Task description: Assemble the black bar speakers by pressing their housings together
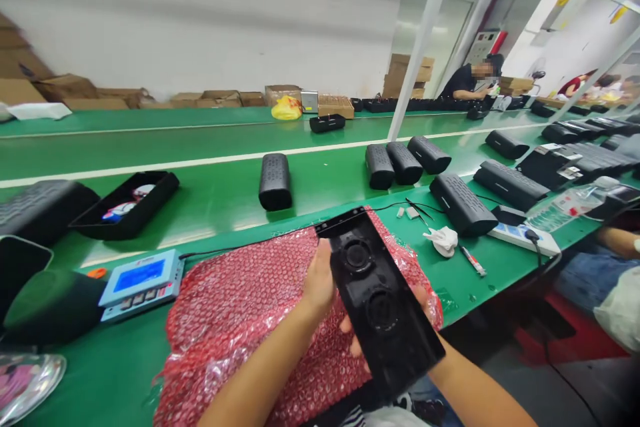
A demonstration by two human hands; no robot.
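Note:
A black speaker housing (373, 300) with two round drivers on its face is tilted up in front of me, above a sheet of red bubble wrap (240, 300). My left hand (320, 278) grips its upper left edge, the thumb pointing up along the side. My right hand (424, 300) holds it from the right and from beneath; most of the palm is hidden, and fingertips show past the left edge. Left of the wrap sits a light blue meter (143, 282) with a lit screen, its black cable running behind the wrap.
Black speakers (276, 181) stand along the green bench, several at the right. Near them lie tweezers (420, 211), a crumpled tissue (443, 240), a small syringe-like tube (473, 261) and a power strip (523, 238). A co-worker (470, 83) sits at the far right.

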